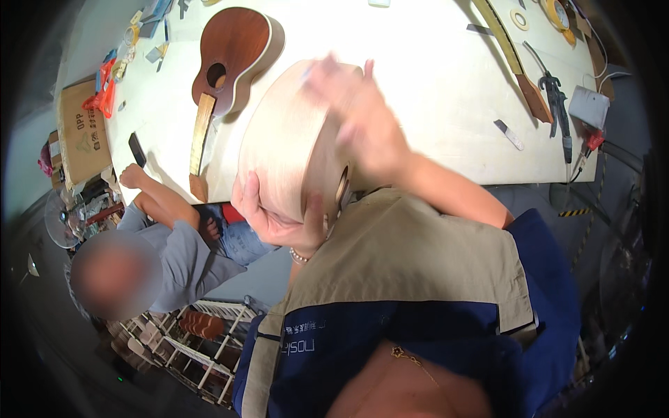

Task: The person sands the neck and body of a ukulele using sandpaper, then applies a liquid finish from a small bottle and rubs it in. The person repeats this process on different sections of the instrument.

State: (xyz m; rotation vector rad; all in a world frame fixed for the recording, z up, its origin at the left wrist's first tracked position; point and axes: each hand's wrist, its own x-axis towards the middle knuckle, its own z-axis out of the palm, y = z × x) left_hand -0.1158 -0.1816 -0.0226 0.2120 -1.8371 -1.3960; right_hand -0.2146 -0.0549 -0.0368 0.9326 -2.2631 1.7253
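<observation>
A pale, unfinished ukulele body [275, 150] is tilted on its side against my front at the table's near edge. Its round sound hole [343, 182] faces toward my apron. My left hand [282, 219] grips the lower end, thumb on one face and fingers around the curved side. Over the upper part of the body is my right hand [359, 115], smeared by motion. Whether its fingers hold anything does not show. Beyond the body to the left lies a brown ukulele [233, 49] with a dark sound hole, and a loose neck [202, 143] next to it.
A long neck [512, 52], an air blow gun [554, 97], a blade [509, 134] and tape rolls [555, 14] lie on the white table [432, 83] at right. A cardboard box [83, 132] stands left. Another person [181, 258] sits at the left edge, near a rack [202, 355].
</observation>
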